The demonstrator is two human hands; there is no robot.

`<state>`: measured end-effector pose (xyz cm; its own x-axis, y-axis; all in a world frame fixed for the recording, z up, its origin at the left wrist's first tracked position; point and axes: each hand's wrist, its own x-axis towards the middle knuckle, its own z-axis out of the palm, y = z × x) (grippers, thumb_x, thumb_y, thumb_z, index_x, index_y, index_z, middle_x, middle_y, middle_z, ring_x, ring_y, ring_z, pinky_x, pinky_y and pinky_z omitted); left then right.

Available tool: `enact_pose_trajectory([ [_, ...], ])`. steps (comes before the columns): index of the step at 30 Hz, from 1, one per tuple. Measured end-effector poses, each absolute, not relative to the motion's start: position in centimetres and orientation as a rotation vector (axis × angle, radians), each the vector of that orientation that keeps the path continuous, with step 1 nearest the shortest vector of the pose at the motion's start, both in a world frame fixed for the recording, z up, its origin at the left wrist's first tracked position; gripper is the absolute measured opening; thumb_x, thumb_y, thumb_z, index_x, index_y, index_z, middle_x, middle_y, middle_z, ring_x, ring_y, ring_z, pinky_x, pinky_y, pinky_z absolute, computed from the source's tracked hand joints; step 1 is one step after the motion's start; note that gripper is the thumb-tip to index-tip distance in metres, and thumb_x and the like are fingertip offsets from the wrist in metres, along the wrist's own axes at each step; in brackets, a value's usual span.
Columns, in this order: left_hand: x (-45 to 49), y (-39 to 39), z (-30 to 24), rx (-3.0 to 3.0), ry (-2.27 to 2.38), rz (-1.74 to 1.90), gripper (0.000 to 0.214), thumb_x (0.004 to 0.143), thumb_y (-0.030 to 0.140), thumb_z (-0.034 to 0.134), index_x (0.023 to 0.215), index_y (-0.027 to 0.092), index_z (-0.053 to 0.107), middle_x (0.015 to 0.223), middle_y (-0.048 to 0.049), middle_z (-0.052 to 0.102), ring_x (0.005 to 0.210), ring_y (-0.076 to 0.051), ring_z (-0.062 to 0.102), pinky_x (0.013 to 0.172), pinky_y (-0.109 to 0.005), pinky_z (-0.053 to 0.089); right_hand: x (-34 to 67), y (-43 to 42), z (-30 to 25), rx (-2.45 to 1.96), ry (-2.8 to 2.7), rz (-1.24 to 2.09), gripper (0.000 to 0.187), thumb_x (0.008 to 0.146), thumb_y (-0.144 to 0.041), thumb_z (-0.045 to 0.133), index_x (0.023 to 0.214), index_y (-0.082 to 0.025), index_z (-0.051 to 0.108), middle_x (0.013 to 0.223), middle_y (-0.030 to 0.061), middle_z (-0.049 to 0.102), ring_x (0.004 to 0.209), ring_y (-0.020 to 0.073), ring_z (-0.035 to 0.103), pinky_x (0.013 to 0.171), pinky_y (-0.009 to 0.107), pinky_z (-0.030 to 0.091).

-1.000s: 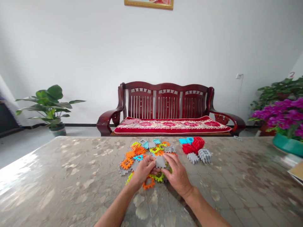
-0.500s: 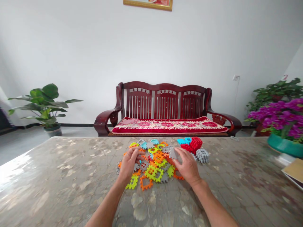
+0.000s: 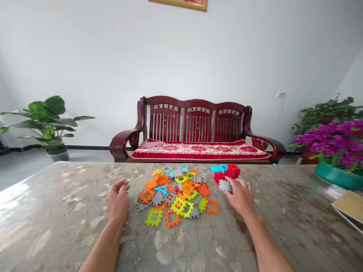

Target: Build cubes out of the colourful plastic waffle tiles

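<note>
My right hand (image 3: 242, 194) is closed on a grey interlocking plastic piece (image 3: 224, 185), pinched between thumb and fingers. Right by it sit red pieces (image 3: 233, 170) and blue pieces (image 3: 219, 168); the hand partly hides the grey ones behind it. To the left of a loose pile, my left hand (image 3: 117, 200) rests over the table with fingers loosely curved and nothing visible in them. In that pile lie notched square pieces: lime green (image 3: 154, 217), orange (image 3: 172, 218), grey (image 3: 158, 198) and a blue triangular frame (image 3: 162, 189). Many of them overlap.
The table (image 3: 70, 211) has a patterned, glossy cover. At the right stand a teal pot (image 3: 337, 175) with purple flowers and a brown book-like item (image 3: 348, 206). Beyond the table's far edge is a wooden bench (image 3: 198, 124); a potted plant (image 3: 52, 124) stands at the left.
My right hand has moved right with the grey piece, from the pile to the red and grey pieces. My left hand has drawn away leftward from the pile. The view has shifted slightly.
</note>
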<state>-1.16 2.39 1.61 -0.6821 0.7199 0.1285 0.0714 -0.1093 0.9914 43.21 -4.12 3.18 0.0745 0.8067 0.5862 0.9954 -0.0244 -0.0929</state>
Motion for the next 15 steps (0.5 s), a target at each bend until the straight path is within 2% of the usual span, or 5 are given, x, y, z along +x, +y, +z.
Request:
enact_pose_trajectory([
  [7,-0.8,2.4,1.6,0.935,1.716,1.760,0.033,0.069,0.032,0.053,0.098,0.019,0.064,0.100,-0.0054,0.070,0.089,-0.020,0.067,0.082,-0.035,0.051,43.8,-4.3,2.8,-1.807,-1.725,-0.606,0.044,0.074,-0.012,0.056,0.115,-0.025,0.063,0.117,0.0026,0.068,0.113,0.0245,0.049,0.097,0.040,0.031],
  [11,-0.7,2.3,1.8,0.923,1.726,1.751,0.035,0.069,0.031,0.053,0.100,0.019,0.063,0.101,-0.0062,0.070,0.089,-0.021,0.067,0.082,-0.036,0.051,43.2,-4.1,2.3,-1.813,-1.695,-0.607,0.028,0.077,-0.024,0.060,0.105,-0.024,0.067,0.109,0.0040,0.070,0.108,0.0263,0.050,0.094,0.041,0.031],
  [15,-0.8,2.3,1.8,0.948,1.737,1.735,0.035,0.069,0.032,0.053,0.099,0.019,0.063,0.100,-0.0058,0.070,0.088,-0.021,0.068,0.085,-0.038,0.051,42.5,-3.7,1.9,-1.859,-1.701,-0.612,0.026,0.078,-0.034,0.063,0.101,-0.024,0.068,0.105,0.0044,0.071,0.107,0.0274,0.049,0.093,0.042,0.031],
])
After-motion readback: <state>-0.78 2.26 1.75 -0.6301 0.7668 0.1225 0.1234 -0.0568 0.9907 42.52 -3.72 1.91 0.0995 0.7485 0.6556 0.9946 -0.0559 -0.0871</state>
